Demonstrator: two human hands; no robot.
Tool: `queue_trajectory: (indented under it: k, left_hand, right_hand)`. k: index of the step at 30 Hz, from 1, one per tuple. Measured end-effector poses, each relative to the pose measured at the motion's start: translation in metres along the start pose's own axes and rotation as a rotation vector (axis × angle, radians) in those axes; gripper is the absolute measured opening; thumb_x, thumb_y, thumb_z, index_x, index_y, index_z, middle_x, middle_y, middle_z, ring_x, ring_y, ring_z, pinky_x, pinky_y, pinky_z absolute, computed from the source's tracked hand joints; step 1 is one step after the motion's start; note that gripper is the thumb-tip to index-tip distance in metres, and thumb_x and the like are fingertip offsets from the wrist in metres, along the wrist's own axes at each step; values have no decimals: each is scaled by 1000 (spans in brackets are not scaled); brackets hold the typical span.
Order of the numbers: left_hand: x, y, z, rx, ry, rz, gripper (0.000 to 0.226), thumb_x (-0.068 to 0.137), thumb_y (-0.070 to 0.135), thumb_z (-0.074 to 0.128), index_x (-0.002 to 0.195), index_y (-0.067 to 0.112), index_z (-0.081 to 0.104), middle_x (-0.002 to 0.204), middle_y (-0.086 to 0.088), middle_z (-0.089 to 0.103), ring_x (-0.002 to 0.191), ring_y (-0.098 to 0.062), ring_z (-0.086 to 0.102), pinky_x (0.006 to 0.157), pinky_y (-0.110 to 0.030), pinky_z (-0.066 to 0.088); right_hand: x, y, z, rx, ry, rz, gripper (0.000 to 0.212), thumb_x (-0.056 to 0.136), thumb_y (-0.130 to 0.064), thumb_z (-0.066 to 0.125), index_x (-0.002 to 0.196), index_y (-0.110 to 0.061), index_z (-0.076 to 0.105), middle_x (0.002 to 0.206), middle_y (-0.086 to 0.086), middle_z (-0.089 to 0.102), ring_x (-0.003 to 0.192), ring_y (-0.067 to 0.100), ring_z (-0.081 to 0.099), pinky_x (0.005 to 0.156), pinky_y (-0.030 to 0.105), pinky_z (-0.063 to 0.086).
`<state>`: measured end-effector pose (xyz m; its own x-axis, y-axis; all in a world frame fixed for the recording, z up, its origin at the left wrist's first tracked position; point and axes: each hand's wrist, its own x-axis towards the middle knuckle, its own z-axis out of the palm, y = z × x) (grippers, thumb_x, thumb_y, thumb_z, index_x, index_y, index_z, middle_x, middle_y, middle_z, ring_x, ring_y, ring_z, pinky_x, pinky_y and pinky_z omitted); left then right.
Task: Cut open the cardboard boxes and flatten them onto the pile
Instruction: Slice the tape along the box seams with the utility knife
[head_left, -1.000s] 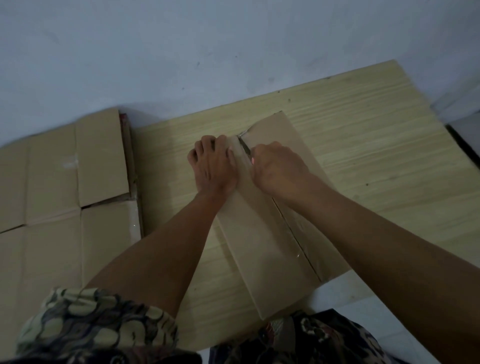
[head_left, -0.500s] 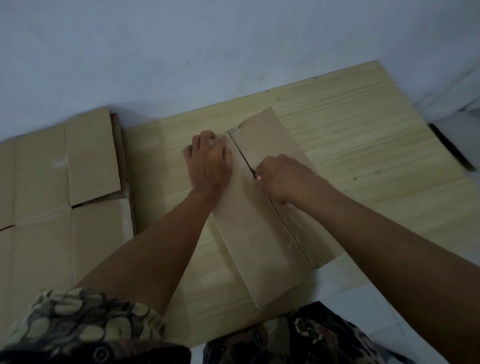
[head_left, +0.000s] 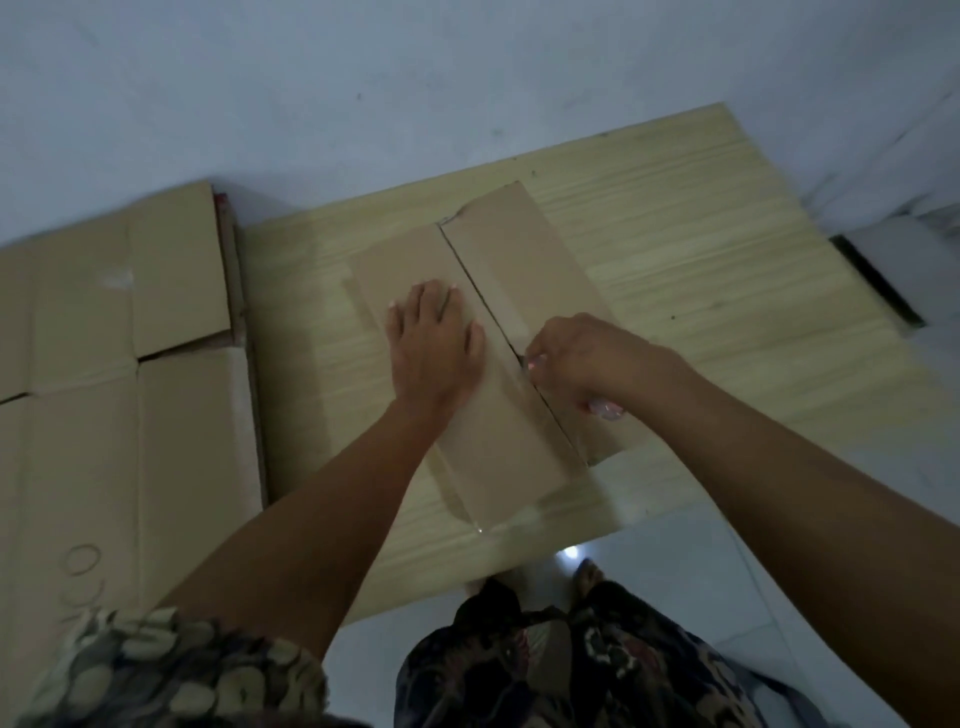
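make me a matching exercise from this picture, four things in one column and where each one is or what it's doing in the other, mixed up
Things:
1. left hand
2. right hand
3. cardboard box
4. pile of flattened cardboard

Places or states:
A. lies on the floor, left of the wooden board
B. pressed flat on the box's left flap
C. grips a cutter at the centre seam
D. lies on the wooden board, seam partly slit

Pairs: 1-B, 2-C, 3-D, 4-A
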<state>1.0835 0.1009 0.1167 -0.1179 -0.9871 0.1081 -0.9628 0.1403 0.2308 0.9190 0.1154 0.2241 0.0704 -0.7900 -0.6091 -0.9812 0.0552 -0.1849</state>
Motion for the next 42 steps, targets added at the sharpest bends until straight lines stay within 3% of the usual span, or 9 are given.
queue_trajectory:
  k: [4, 9, 13, 17, 21, 27, 33, 38, 42]
  left_hand:
    - [-39, 17, -14, -155, -42, 189, 84, 85, 68, 41, 138, 5, 55, 152, -19, 45, 144, -37, 37, 118, -62, 23]
    - [-98, 35, -19, 69, -422, 296, 151, 52, 106, 38, 161, 8, 1, 169, -10, -11, 156, -24, -14, 122, -61, -9]
    - [-101, 37, -11, 80, -354, 284, 146, 56, 84, 71, 162, 7, 5, 170, -9, -6, 156, -21, -11, 124, -58, -2]
    - [-102, 50, -14, 96, -419, 299, 148, 56, 80, 76, 162, 12, -3, 169, -5, -14, 155, -20, -16, 125, -47, -10]
    - [-103, 57, -18, 88, -425, 252, 146, 58, 77, 77, 162, 15, -5, 169, -3, -15, 155, -18, -17, 125, -44, -12]
    - [-102, 60, -21, 72, -411, 182, 144, 58, 70, 81, 163, 15, -2, 170, -2, -12, 156, -18, -15, 125, -47, -9]
    - [-93, 60, -20, 81, -411, 166, 145, 59, 66, 85, 163, 14, -2, 170, -2, -12, 155, -19, -16, 124, -46, -13]
    - [-95, 60, -16, 65, -376, 140, 143, 59, 63, 86, 163, 14, 1, 170, -2, -8, 156, -22, -13, 125, -47, -10]
    - [-95, 58, -13, 45, -355, 141, 142, 59, 62, 87, 163, 14, 3, 171, -1, -7, 156, -21, -11, 124, -47, -10]
  right_hand:
    - [3, 6, 5, 28, 99, -41, 20, 83, -12, 68, 103, -17, 70, 90, 12, 68, 67, 27, 68, 74, 37, 61]
    - [-7, 25, 6, 73, 91, -139, 29, 96, -24, 55, 120, -13, 65, 93, 15, 64, 63, 28, 62, 61, 31, 52]
    - [-22, 37, 12, 32, 81, -139, 21, 93, -22, 52, 96, -8, 67, 65, 8, 60, 54, 23, 60, 62, 28, 51]
    - [-33, 49, 20, 48, 82, -125, 23, 94, -14, 53, 81, 4, 57, 56, 7, 59, 49, 18, 57, 58, 29, 54]
    - [-46, 49, 32, 50, 122, -90, 24, 92, -12, 58, 70, -11, 46, 70, 13, 54, 53, 25, 52, 65, 31, 49]
    - [-67, 70, 39, 79, -45, -81, 18, 90, -7, 52, 86, -5, 70, 61, 15, 69, 43, 25, 66, 46, 28, 52]
    - [-80, 85, 45, 97, -38, -66, 19, 94, -18, 56, 103, -9, 70, 70, 17, 69, 57, 29, 72, 56, 39, 62]
    - [-84, 85, 54, 112, 51, -129, 26, 96, -18, 52, 118, -12, 64, 79, 7, 49, 71, 28, 64, 48, 26, 38]
    - [-95, 96, 51, 118, 28, -86, 23, 99, -16, 53, 118, -13, 65, 83, 8, 60, 55, 25, 71, 42, 27, 49]
